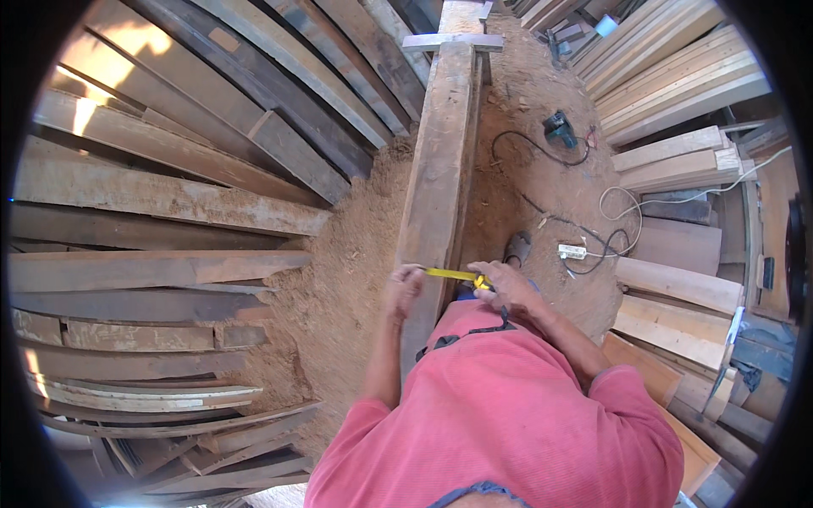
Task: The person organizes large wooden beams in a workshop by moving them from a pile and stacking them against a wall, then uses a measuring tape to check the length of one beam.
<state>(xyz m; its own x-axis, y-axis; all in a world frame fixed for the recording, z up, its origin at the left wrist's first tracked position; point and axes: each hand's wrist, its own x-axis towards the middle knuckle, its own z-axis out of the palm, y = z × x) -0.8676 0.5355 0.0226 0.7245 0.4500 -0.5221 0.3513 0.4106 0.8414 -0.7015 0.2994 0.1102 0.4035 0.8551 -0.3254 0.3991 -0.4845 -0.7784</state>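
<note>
A yellow tape measure (482,283) sits in my right hand (508,286), its fingers closed round the case. From it a short length of yellow blade (449,273) runs left across the wooden beam (436,178). My left hand (407,285) pinches the end of the blade at the beam's left edge. The beam is long, brown and dusty, and it stretches away in front of me. A crosspiece of pale wood (453,41) lies over its far part.
Leaning boards (169,195) crowd the left side. Stacked pale timber (677,76) lines the right. On the sawdust-covered floor (339,279) are a green power tool (559,129) with a dark cord and a white power strip (572,251) with its cable.
</note>
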